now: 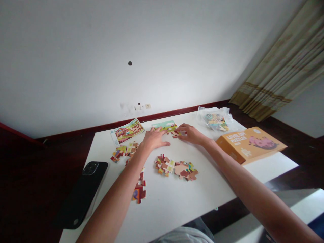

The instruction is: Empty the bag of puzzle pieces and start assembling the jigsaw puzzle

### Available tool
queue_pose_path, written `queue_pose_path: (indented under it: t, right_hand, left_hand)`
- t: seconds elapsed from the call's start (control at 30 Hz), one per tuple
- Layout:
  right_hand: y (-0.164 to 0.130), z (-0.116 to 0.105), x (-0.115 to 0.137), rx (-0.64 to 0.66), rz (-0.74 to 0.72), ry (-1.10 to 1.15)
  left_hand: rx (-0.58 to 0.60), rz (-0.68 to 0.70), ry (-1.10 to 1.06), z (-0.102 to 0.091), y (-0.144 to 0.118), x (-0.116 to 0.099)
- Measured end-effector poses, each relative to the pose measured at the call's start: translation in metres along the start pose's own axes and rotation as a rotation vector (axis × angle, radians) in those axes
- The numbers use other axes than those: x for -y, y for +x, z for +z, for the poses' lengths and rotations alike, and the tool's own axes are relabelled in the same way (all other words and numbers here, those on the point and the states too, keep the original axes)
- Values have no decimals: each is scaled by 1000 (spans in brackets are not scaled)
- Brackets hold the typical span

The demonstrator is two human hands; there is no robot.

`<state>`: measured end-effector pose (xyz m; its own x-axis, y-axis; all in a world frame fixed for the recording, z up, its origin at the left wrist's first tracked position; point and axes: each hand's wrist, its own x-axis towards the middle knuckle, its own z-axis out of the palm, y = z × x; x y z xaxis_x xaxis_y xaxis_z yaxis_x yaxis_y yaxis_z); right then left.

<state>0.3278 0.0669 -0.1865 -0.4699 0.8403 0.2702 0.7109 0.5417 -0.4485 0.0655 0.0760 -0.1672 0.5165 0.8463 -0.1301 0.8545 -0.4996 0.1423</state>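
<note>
A partly joined jigsaw strip (pixel 165 125), green with a small red vehicle, lies toward the far edge of the white table (pixel 174 206). My left hand (pixel 154 139) rests at its near side, fingers spread and palm down. At the strip's near right corner, my right hand (pixel 191 134) has its thumb and fingers closed on a brown-patterned puzzle piece (pixel 175 134). Whether that piece is joined to the strip I cannot tell. Nearer me lie two loose piles of puzzle pieces, a left one (pixel 164 164) and a right one (pixel 186 170). More pieces (pixel 139 194) sit left, partly behind my left forearm.
A printed picture card (pixel 129 131) lies at the back left. The black phone (pixel 84 192) overhangs the table's left edge. At right stand an orange puzzle box (pixel 250 143) and a clear plastic bag (pixel 215 119) with pieces inside. The wall (pixel 177 60) is behind the table.
</note>
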Motion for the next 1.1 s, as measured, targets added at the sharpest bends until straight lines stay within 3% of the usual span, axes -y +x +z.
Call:
queue_pose_path:
  t: [0.33, 0.73, 1.1]
  right_hand:
    - [-1, 3, 5, 14, 8, -203]
    - [1, 13, -13, -108, 8, -33]
    - [2, 22, -23, -139, 5, -90]
  left_hand:
    - [34, 1, -12, 1, 1, 4]
    - [45, 13, -10, -2, -2, 2]
    - [70, 33, -37, -2, -3, 0]
